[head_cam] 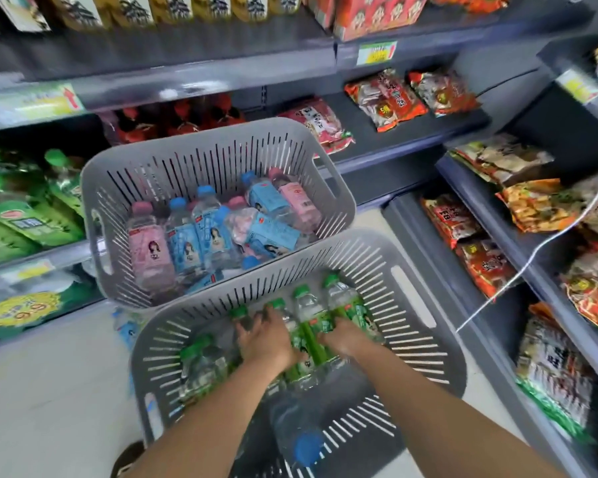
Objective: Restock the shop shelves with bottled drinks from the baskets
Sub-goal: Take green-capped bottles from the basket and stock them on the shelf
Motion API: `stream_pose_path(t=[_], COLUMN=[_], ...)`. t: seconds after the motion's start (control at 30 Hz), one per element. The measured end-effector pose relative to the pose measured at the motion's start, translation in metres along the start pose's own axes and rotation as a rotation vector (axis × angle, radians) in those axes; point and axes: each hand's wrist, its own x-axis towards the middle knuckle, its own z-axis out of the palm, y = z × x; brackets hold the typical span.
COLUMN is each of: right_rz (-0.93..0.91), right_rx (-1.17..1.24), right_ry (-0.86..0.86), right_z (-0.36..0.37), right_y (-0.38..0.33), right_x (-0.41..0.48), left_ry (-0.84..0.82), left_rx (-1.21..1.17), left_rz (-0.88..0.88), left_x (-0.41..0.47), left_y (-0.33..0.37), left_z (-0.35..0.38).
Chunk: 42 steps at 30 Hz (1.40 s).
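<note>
My left hand (266, 339) and right hand (344, 339) each curl round green-capped clear plastic bottles (306, 305) in near grey slotted plastic basket (404, 305). Pick step. Next: lift clear, swing to left grey shelf (32, 258).

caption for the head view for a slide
Left hand and right hand reach among green-capped bottles in the near grey basket
</note>
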Motion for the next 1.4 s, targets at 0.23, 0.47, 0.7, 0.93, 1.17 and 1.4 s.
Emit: stream_pose_path(t=[0.23, 0.47, 0.7, 0.93, 1.17, 1.4], right_rz=[0.017, 0.011, -0.087, -0.234, -0.417, -0.584], right_rx=[0.053, 0.245, 0.491, 0.622, 0.618, 0.593], right_ry=[-0.065, -0.15, -0.238, -0.321, -0.306, -0.293], right_z=[0.004, -0.026, -0.053, -0.056, -0.051, -0.012], right_y=[-0.002, 0.017, 0.01, -0.014, -0.065, -0.151], right_x=[0.011, 0.009, -0.034, -0.081, -0.133, -0.188], left_ry=[0.018, 0.075, -0.011, -0.026, 0.066, 0.264], left_rx=[-0.02, -0.372, -0.605, -0.824, -1.018, -1.16], left_rz=[0.003, 0.214, 0.236, 0.291, 0.342, 0.262], left_x=[0.0, -0.023, -0.05, -0.096, -0.142, -0.184], left_y=[-0.002, 0.0, -0.006, -0.029, -0.077, -0.162], left_z=[-0.008, -0.026, -0.069, -0.121, -0.167, -0.218])
